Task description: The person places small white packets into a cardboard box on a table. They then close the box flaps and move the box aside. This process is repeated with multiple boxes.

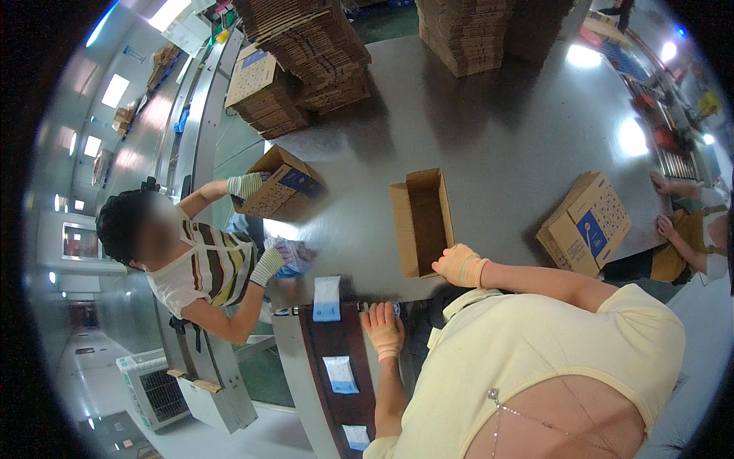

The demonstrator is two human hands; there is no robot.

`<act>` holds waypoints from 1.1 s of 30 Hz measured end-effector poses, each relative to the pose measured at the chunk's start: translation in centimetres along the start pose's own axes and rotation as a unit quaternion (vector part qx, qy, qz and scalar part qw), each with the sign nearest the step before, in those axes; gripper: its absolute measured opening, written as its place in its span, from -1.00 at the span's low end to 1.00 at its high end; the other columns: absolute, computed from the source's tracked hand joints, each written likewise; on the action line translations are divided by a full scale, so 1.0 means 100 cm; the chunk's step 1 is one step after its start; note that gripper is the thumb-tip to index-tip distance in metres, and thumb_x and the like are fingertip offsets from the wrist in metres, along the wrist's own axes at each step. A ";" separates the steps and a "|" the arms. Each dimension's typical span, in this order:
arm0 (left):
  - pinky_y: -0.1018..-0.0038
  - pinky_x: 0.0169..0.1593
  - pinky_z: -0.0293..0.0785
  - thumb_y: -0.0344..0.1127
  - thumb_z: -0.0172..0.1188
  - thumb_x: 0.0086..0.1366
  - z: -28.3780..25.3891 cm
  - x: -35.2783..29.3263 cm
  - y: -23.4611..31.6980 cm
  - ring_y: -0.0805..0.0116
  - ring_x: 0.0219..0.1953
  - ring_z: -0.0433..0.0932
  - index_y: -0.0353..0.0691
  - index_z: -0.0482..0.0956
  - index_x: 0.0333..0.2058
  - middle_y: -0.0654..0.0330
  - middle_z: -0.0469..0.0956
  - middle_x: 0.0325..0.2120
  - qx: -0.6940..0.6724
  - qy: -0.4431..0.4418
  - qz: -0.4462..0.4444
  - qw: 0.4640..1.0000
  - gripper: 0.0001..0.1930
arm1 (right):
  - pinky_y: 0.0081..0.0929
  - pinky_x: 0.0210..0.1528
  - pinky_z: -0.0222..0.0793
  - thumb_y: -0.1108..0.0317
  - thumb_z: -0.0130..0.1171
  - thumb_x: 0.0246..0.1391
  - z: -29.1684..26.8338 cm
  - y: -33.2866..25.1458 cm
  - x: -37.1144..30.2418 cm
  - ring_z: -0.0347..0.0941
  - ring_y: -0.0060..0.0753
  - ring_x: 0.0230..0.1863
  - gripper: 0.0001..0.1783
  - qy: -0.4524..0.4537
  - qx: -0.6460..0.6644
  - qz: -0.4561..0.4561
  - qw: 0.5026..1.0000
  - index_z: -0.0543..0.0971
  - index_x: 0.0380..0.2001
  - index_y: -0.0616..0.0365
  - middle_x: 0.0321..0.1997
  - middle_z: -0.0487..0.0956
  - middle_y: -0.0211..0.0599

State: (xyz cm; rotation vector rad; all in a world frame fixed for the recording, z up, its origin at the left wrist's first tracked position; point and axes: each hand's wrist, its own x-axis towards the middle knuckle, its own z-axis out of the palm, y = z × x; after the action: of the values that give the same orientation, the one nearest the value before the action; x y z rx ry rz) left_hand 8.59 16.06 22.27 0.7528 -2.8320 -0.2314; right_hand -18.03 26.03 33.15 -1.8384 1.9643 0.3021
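Right hand (461, 265) on open carton (422, 221), fingertips hidden, left hand (382, 327) blurred.

Open brown carton (423, 222) mid-table; blue-printed cartons (585, 223) right, (281, 191) left; white-and-blue pouches (326, 298) on belt; flat carton stacks (306, 53) behind.

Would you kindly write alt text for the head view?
A person's gloved right hand grips the rim of an open cardboard box on a grey table, while the gloved left hand rests beside a white-and-blue pouch. Co-workers handle printed cartons nearby.
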 end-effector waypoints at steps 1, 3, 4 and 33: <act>0.03 0.20 0.08 -0.32 0.23 -0.06 -0.001 0.000 0.000 0.07 0.12 0.28 -0.17 0.32 0.00 0.11 0.38 -0.04 0.000 0.001 0.000 1.000 -0.43 | -0.27 -0.25 0.51 0.34 0.11 0.03 0.001 0.000 0.001 0.59 -0.19 -0.21 -0.82 0.000 -0.002 -0.003 1.000 0.58 -0.27 0.09 -0.32 0.65 -0.22; 0.03 0.21 0.08 -0.32 0.23 -0.06 -0.001 0.000 0.001 0.07 0.12 0.28 -0.17 0.33 0.00 0.11 0.38 -0.04 -0.004 0.002 0.002 1.000 -0.44 | -0.28 -0.25 0.51 0.35 0.11 0.02 0.004 0.000 0.002 0.59 -0.19 -0.21 -0.82 0.001 -0.004 -0.006 1.000 0.58 -0.28 0.09 -0.32 0.65 -0.21; 0.03 0.21 0.07 -0.32 0.22 -0.05 -0.001 0.000 0.000 0.07 0.12 0.28 -0.17 0.33 0.00 0.11 0.38 -0.04 -0.007 0.003 0.002 1.000 -0.44 | -0.28 -0.25 0.51 0.35 0.12 0.02 0.006 0.000 0.004 0.59 -0.19 -0.21 -0.82 0.004 -0.006 -0.007 1.000 0.58 -0.28 0.09 -0.32 0.64 -0.22; 0.08 0.23 0.12 -0.38 0.25 -0.04 0.015 0.003 -0.011 -0.01 0.14 0.28 -0.18 0.39 0.00 0.06 0.39 0.01 -0.119 0.089 -0.108 0.983 -0.46 | -0.27 -0.22 0.47 0.34 0.09 0.00 0.002 0.004 0.037 0.54 -0.20 -0.18 -0.83 -0.025 -0.038 -0.060 0.997 0.57 -0.31 0.09 -0.35 0.62 -0.26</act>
State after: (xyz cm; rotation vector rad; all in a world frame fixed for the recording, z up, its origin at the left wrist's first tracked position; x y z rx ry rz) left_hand 8.49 15.07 20.61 0.9714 -2.4975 -0.4985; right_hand -18.54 22.84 31.26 -1.9684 1.8223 0.3877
